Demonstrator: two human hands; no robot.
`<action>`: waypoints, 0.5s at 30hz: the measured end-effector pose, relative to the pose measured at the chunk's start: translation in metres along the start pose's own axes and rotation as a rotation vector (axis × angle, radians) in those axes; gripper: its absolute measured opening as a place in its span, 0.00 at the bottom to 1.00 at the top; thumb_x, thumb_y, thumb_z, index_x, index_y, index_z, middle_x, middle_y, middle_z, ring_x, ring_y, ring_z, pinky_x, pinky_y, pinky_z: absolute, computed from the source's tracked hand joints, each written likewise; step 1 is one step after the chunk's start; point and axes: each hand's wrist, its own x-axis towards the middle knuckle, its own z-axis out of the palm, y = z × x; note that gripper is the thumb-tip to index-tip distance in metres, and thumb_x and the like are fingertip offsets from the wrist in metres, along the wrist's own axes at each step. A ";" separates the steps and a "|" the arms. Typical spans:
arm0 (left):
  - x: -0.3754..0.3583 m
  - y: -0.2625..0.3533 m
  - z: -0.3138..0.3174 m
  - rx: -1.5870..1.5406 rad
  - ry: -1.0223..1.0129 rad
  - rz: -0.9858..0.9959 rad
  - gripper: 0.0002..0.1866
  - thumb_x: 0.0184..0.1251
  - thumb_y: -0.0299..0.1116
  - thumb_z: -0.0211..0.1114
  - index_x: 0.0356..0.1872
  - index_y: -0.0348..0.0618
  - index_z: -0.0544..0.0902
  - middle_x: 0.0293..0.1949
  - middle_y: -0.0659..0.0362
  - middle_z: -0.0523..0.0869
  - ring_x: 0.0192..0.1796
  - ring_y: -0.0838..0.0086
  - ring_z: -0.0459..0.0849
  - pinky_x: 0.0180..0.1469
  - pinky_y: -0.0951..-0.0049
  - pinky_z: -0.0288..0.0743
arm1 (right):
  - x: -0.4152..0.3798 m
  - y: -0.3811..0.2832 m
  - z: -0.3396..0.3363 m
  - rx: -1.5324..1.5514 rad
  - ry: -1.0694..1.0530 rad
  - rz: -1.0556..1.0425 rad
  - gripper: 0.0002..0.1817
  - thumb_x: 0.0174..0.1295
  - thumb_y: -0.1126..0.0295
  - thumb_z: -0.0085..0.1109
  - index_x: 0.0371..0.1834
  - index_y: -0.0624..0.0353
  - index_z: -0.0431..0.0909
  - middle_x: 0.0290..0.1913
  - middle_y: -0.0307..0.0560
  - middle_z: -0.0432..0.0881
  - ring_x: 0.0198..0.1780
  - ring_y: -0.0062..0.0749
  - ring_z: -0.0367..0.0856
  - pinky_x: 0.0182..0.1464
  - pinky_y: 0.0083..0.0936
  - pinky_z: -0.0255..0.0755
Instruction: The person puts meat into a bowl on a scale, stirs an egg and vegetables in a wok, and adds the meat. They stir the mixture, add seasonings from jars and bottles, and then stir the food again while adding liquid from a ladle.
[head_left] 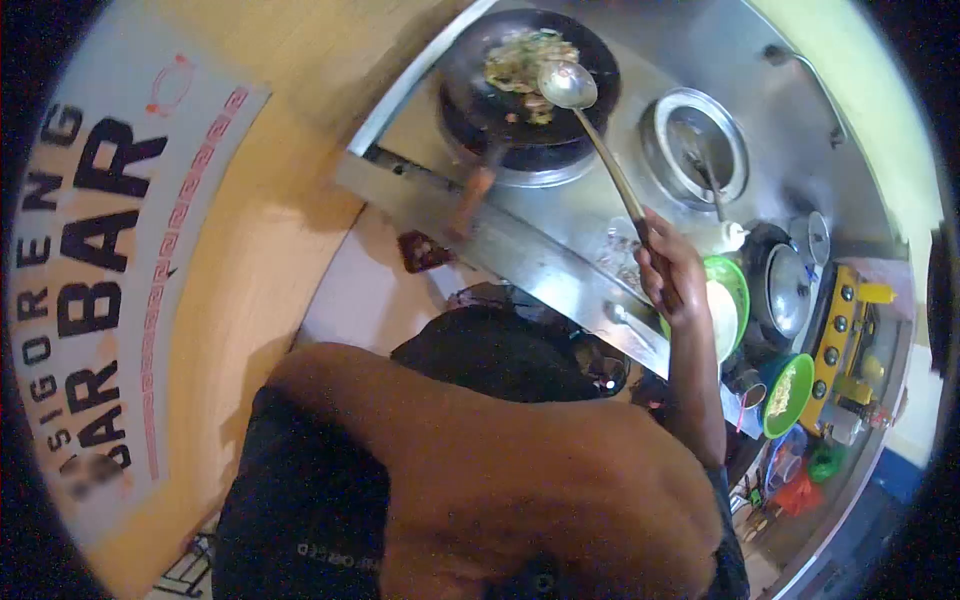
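My right hand is wrapped round the long handle of a metal ladle. The ladle's round bowl hangs over a dark wok, overlapping the fried food inside it. That food is a mix of pale, brown and green bits. Below the wok's rim sits a burner ring, and a wooden wok handle points toward the counter's front edge. No part of my left hand shows in the picture. Close to my right wrist stands a green bowl with something white in it.
A round metal pot holding a utensil is set in the steel counter. Farther right are a lidded pot, a green basin and a yellow stove panel. A printed banner covers the left side.
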 end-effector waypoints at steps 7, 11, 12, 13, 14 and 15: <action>-0.050 0.069 0.005 0.295 0.218 0.013 0.17 0.55 0.41 0.63 0.17 0.42 0.69 0.19 0.58 0.74 0.22 0.73 0.72 0.23 0.67 0.62 | 0.087 0.058 0.062 -0.101 -0.033 0.078 0.24 0.62 0.67 0.47 0.62 0.57 0.61 0.22 0.38 0.72 0.15 0.19 0.65 0.14 0.16 0.58; -0.088 0.091 0.018 0.584 0.454 0.035 0.17 0.55 0.41 0.63 0.17 0.42 0.69 0.18 0.58 0.73 0.21 0.74 0.72 0.22 0.67 0.62 | 0.109 0.076 0.044 -0.273 -0.126 -0.035 0.20 0.63 0.65 0.48 0.58 0.56 0.65 0.20 0.32 0.66 0.16 0.12 0.62 0.16 0.09 0.55; -0.104 0.102 0.030 0.685 0.549 0.050 0.17 0.55 0.41 0.63 0.17 0.42 0.69 0.18 0.59 0.73 0.21 0.74 0.72 0.22 0.67 0.62 | 0.109 0.074 0.054 -0.269 -0.051 0.056 0.19 0.64 0.64 0.47 0.58 0.57 0.67 0.20 0.32 0.67 0.17 0.15 0.63 0.18 0.10 0.58; -0.124 0.110 0.045 0.772 0.655 0.066 0.17 0.55 0.41 0.63 0.17 0.42 0.69 0.17 0.59 0.73 0.21 0.74 0.72 0.22 0.67 0.62 | 0.109 0.078 0.062 -0.289 0.080 0.033 0.19 0.65 0.63 0.46 0.56 0.57 0.69 0.25 0.36 0.72 0.21 0.20 0.67 0.23 0.15 0.65; -0.145 0.115 0.062 0.849 0.754 0.078 0.17 0.55 0.41 0.63 0.17 0.42 0.69 0.17 0.59 0.73 0.21 0.75 0.72 0.22 0.67 0.62 | 0.110 0.075 0.056 -0.393 0.064 0.009 0.19 0.65 0.63 0.47 0.56 0.58 0.69 0.26 0.37 0.72 0.23 0.21 0.67 0.25 0.16 0.65; -0.165 0.116 0.080 0.925 0.865 0.064 0.17 0.55 0.41 0.63 0.17 0.42 0.69 0.17 0.59 0.73 0.21 0.75 0.71 0.22 0.67 0.62 | 0.111 0.072 0.065 -0.508 0.006 -0.030 0.19 0.65 0.63 0.47 0.56 0.58 0.69 0.28 0.37 0.73 0.25 0.22 0.68 0.27 0.17 0.65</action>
